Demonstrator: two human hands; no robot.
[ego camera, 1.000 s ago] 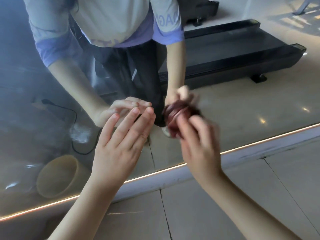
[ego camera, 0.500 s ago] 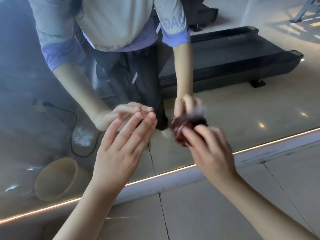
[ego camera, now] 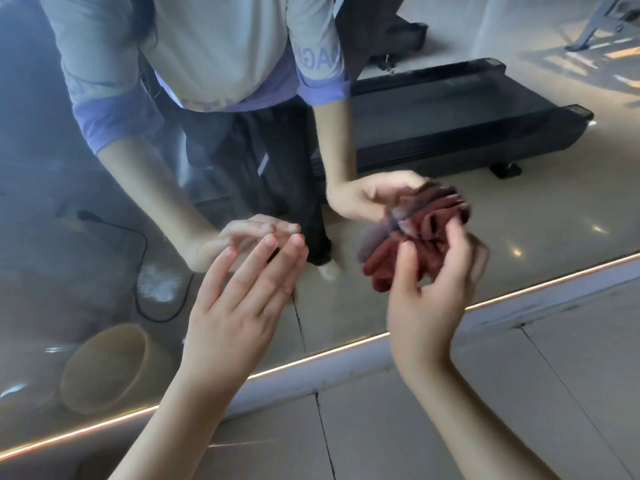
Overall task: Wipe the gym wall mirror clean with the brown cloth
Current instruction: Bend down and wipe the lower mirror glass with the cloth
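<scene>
The wall mirror (ego camera: 540, 216) fills the upper part of the head view, down to a lit strip along its bottom edge. My right hand (ego camera: 429, 299) grips the bunched reddish-brown cloth (ego camera: 412, 247) against the glass, low on the mirror, right of centre. My left hand (ego camera: 239, 306) is held flat with straight fingers, its fingertips at the glass to the left of the cloth. Both hands and the cloth are doubled as reflections just above them.
A smudge (ego camera: 159, 285) shows on the glass left of my left hand. The mirror reflects a black treadmill (ego camera: 460, 126), a round tan basket (ego camera: 104, 368), a black cable and my own body. Tiled floor (ego camera: 485, 410) lies below the mirror's base (ego camera: 346, 368).
My right hand has swept the cloth rightward across the glass, and the bunch has spread looser. My left hand has stayed at the glass in about the same place.
</scene>
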